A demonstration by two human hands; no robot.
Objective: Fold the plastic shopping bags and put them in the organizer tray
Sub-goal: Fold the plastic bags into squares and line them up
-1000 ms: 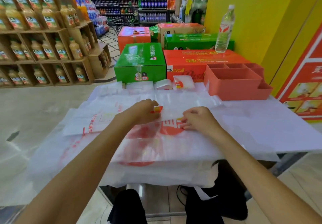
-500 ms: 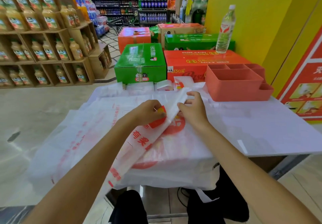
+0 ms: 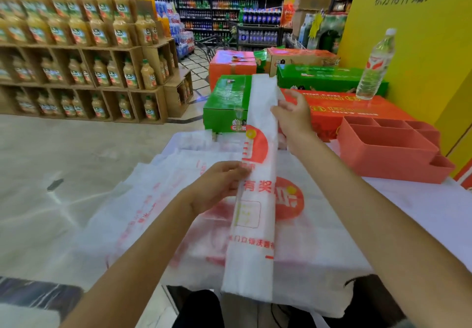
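A white plastic bag with red print, folded into a long narrow strip point(image 3: 255, 212), hangs upright above the table. My right hand point(image 3: 291, 115) pinches the strip near its top end. My left hand point(image 3: 219, 187) pinches its left edge about halfway down. Beneath the strip, more white printed bags point(image 3: 163, 200) lie spread flat over the table and droop off its left side. The coral organizer tray point(image 3: 393, 154), with several compartments, stands at the table's right rear and shows no bags inside.
Green and orange cartons point(image 3: 224, 103) are stacked just behind the table, and a water bottle point(image 3: 375, 67) stands on one. Wooden shelves of juice bottles point(image 3: 84, 72) line the left. A yellow wall point(image 3: 419, 34) rises on the right.
The folded bag has been lifted off the pile and turned from lying across the table to hanging upright. My right hand rose to its top end; my left stays at the middle.
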